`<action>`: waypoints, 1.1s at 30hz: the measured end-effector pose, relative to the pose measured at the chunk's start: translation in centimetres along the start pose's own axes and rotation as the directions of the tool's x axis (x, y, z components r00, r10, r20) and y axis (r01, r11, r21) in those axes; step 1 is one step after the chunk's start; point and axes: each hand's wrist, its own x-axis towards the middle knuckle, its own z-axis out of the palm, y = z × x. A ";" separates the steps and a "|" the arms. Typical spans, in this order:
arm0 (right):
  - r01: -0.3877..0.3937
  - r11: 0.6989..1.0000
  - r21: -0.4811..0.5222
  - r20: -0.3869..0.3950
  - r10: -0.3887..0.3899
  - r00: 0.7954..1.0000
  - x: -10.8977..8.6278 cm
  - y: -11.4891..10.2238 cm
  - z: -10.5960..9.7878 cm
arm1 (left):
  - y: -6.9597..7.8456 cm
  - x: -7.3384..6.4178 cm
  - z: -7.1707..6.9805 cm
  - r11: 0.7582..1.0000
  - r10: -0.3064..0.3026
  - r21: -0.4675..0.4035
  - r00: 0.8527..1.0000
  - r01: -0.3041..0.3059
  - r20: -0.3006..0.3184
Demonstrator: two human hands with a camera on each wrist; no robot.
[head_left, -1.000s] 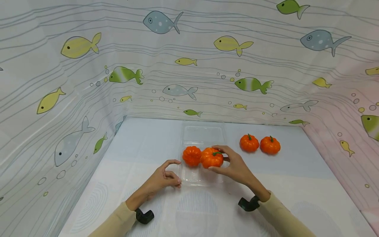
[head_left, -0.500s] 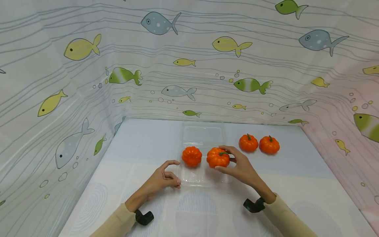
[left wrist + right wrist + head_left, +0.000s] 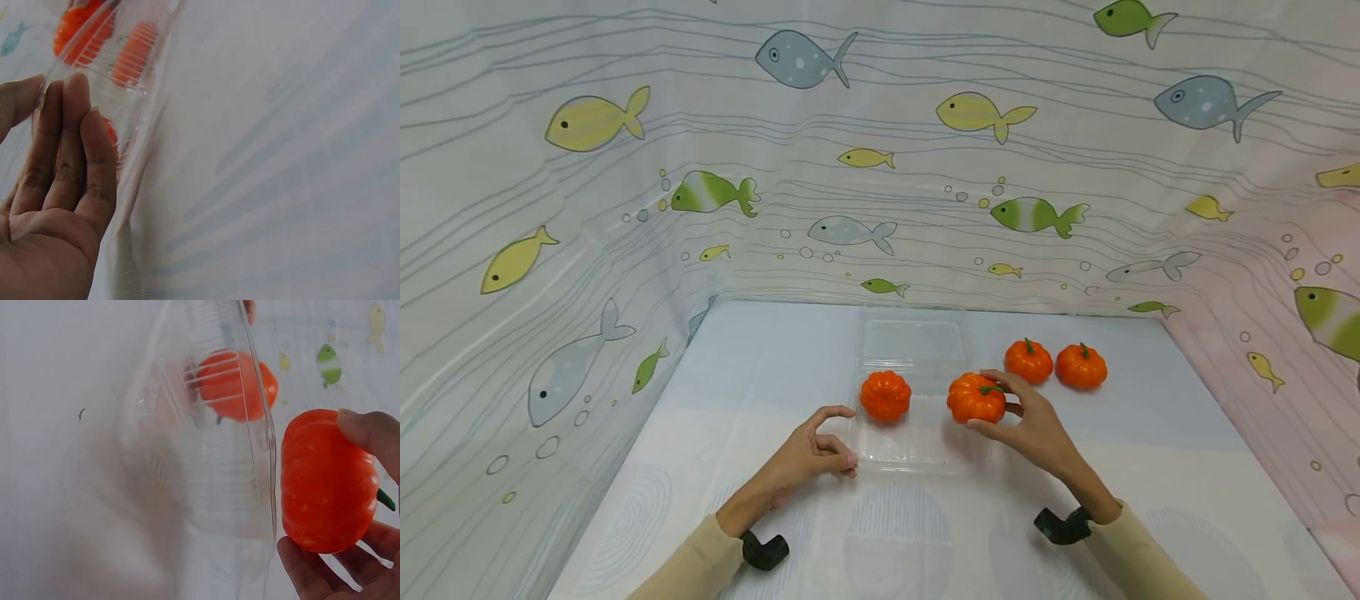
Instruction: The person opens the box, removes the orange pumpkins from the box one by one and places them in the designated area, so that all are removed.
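Note:
A clear plastic clamshell box (image 3: 898, 458) lies with its lid folded back, and one small orange toy pumpkin (image 3: 885, 397) sits in its left part. At the box's left edge is my left hand (image 3: 808, 454); in the left wrist view its thumb and fingertips (image 3: 76, 94) pinch the rim. My right hand (image 3: 1033, 429) grips a second orange pumpkin (image 3: 975, 399) with a green stem, thumb on the near side and fingers behind. In the right wrist view this held pumpkin (image 3: 328, 481) is just above the box's rim.
Two more orange pumpkins, one left (image 3: 1028, 362) and one right (image 3: 1081, 367), stand side by side on the table behind the right hand. The see-through lid (image 3: 913, 340) lies flat behind the box. A fish-print curtain (image 3: 805, 175) encloses the table's back and sides.
My right hand has moved right with its pumpkin, from beside the other pumpkin in the box to over the box's right edge. The left hand has stayed at the left rim.

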 end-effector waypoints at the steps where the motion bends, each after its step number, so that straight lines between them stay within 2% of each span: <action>1: -0.006 1.000 0.005 -0.003 0.006 1.000 -0.1 0.1 -0.2 | 0.0 0.0 0.0 1.000 0.000 -0.002 1.000 0.000 0.000; 11: -0.048 0.999 0.007 -0.043 0.049 0.998 -1.2 1.2 -1.7 | 0.0 0.0 0.0 1.000 -0.001 -0.009 1.000 0.001 -0.004; 23: -0.070 0.996 -0.058 -0.112 0.063 0.992 -1.7 3.4 -3.2 | 0.0 0.0 0.0 1.000 -0.001 -0.010 1.000 0.001 -0.001; 33: -0.178 0.978 -0.113 -0.115 0.165 0.980 -1.6 5.9 -4.1 | -0.1 0.0 -0.1 1.000 -0.006 -0.009 1.000 0.006 0.000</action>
